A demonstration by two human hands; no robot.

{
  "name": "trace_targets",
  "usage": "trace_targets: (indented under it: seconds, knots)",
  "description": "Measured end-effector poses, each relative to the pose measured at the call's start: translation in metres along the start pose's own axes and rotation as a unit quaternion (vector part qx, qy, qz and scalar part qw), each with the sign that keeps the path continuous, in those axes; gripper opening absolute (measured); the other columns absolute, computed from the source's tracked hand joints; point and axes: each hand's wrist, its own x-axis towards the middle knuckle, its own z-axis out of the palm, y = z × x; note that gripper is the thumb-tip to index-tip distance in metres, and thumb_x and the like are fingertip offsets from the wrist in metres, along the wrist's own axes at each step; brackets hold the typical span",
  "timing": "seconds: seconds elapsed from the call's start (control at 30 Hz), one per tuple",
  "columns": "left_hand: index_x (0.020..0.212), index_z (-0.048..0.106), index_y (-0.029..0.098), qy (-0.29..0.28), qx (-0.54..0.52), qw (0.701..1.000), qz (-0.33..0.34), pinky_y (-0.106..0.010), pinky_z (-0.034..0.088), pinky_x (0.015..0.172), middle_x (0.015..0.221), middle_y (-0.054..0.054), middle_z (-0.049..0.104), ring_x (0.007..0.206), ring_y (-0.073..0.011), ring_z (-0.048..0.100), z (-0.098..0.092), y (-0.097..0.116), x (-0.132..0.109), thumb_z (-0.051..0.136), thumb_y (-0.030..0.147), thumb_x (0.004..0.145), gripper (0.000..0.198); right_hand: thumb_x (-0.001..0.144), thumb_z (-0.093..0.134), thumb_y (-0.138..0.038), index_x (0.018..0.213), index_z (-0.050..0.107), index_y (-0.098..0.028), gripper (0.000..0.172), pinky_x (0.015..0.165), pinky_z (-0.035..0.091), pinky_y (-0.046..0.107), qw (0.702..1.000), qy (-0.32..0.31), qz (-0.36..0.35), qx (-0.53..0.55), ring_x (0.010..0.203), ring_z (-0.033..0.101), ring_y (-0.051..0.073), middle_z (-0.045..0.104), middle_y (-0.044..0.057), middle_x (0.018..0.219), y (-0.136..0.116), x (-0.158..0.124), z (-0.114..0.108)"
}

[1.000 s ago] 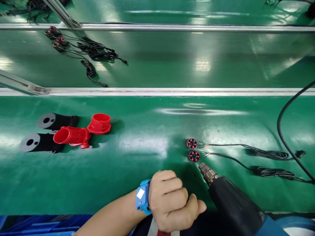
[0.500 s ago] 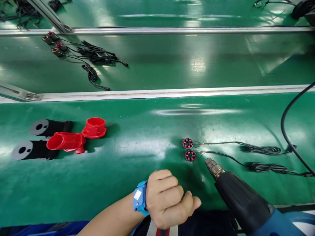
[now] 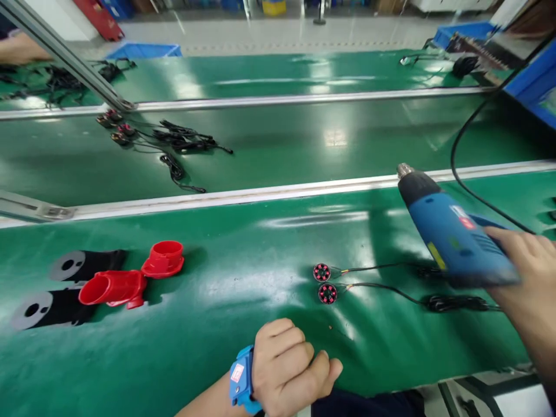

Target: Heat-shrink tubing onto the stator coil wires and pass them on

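Observation:
My right hand (image 3: 527,260) grips a blue and black heat gun (image 3: 460,231) by its handle, raised over the right of the green bench. Its metal nozzle points up and to the left, toward the shelf edge. My left hand (image 3: 289,368) is closed in a fist near the front edge, with nothing visible in it and a blue wrist strap (image 3: 242,379) behind it. Two small round motor stators with red windings, the upper one (image 3: 322,272) and the lower one (image 3: 328,293), lie beyond that fist. Thin wires run from them to black cable bundles (image 3: 456,303) partly beneath the heat gun.
To the left lie two red plastic housings (image 3: 115,288) and two black parts with grey round ends (image 3: 69,265). More stators with cables (image 3: 174,139) rest on the shelf behind the white rail (image 3: 260,197). The heat gun's cord (image 3: 456,145) loops at right. Another person's arm (image 3: 21,49) shows far left.
The heat gun has risen from the front right, away from the stators, and my right hand has come into view. My left fist stays closed. The view has tilted up, showing the floor beyond.

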Motion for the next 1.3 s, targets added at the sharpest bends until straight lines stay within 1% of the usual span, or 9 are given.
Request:
trace_targets:
  seconds: [0.07,0.17,0.27,0.47,0.7,0.9,1.03,1.17,1.3]
  knots:
    - [0.079,0.063,0.013,-0.009,0.005,1.0,-0.004,-0.03,0.031,0.044,0.054,0.003,0.053,0.048,-0.0113,0.043,-0.002,0.001,0.001,0.067,0.012,0.081,0.004,0.096,0.025,-0.041,0.107,0.063,-0.021,0.044,0.079,0.029,0.045,0.998,0.058,0.013,-0.025,0.08,0.053,0.027,0.058,0.008,0.081,0.005,0.028,0.024]
    - [0.08,0.062,0.014,-0.006,0.006,1.0,-0.008,-0.03,0.031,0.043,0.054,0.003,0.053,0.047,-0.0115,0.043,-0.003,0.001,0.003,0.066,0.011,0.081,0.005,0.095,0.023,-0.039,0.108,0.064,-0.017,0.049,0.08,0.023,0.045,0.998,0.011,0.063,-0.026,0.082,0.052,0.028,0.059,0.013,0.083,0.006,0.065,0.063]
    - [0.081,0.062,0.015,-0.01,0.011,1.0,-0.009,-0.03,0.031,0.044,0.055,0.003,0.053,0.047,-0.0118,0.044,-0.002,0.0,0.003,0.066,0.011,0.08,0.005,0.092,0.029,-0.045,0.122,0.06,-0.013,0.054,0.082,0.025,0.044,0.997,-0.046,0.053,0.019,0.097,0.051,0.032,0.06,0.018,0.106,0.009,0.08,0.086]
    - [0.081,0.062,0.014,-0.035,-0.004,0.999,-0.011,-0.029,0.031,0.046,0.054,0.003,0.054,0.049,-0.0113,0.043,-0.001,0.0,-0.001,0.063,0.012,0.085,0.005,0.086,0.043,-0.047,0.137,0.051,-0.018,0.059,0.085,0.035,0.04,0.983,-0.136,-0.007,0.119,0.103,0.051,0.03,0.06,0.013,0.115,0.029,0.079,0.088]
    - [0.086,0.063,0.013,-0.048,-0.003,0.999,-0.002,-0.029,0.034,0.049,0.058,0.001,0.057,0.053,-0.0116,0.046,-0.003,0.0,-0.003,0.064,0.011,0.086,0.002,0.091,0.043,-0.052,0.137,0.057,-0.015,0.061,0.093,0.037,0.047,0.981,-0.124,-0.014,0.145,0.1,0.048,0.033,0.058,0.016,0.105,0.035,0.082,0.092]
    - [0.084,0.063,0.013,-0.034,-0.002,0.999,-0.02,-0.028,0.032,0.05,0.059,0.001,0.056,0.053,-0.0116,0.045,0.001,-0.002,-0.006,0.063,0.01,0.087,0.004,0.092,0.047,-0.073,0.148,0.045,-0.022,0.076,0.111,0.032,0.048,0.965,-0.067,-0.004,0.254,0.128,0.042,0.034,0.047,0.014,0.139,0.03,0.038,0.03]
    - [0.084,0.063,0.013,-0.036,-0.022,0.999,-0.015,-0.028,0.032,0.05,0.059,0.001,0.056,0.052,-0.0116,0.045,0.006,-0.002,-0.006,0.065,0.01,0.086,0.004,0.083,0.061,-0.081,0.149,0.038,-0.041,0.081,0.105,0.046,0.047,0.906,-0.238,-0.058,0.345,0.128,0.046,0.033,0.045,0.001,0.144,0.036,-0.022,-0.007]
    - [0.083,0.062,0.013,-0.039,-0.024,0.999,-0.023,-0.027,0.033,0.05,0.059,0.001,0.056,0.052,-0.0113,0.045,0.008,-0.002,-0.004,0.064,0.01,0.087,0.005,0.087,0.054,-0.082,0.152,0.031,-0.044,0.079,0.098,0.047,0.058,0.919,-0.244,-0.101,0.293,0.124,0.049,0.037,0.045,0.002,0.144,0.04,-0.06,-0.001]
    - [0.082,0.061,0.014,-0.039,-0.009,0.999,-0.028,-0.026,0.034,0.05,0.058,0.002,0.055,0.051,-0.0108,0.045,0.009,-0.003,-0.002,0.063,0.011,0.088,0.007,0.094,0.05,-0.076,0.146,0.04,-0.046,0.061,0.087,0.05,0.051,0.922,-0.232,-0.084,0.298,0.11,0.057,0.034,0.058,0.003,0.124,0.044,-0.069,0.016]
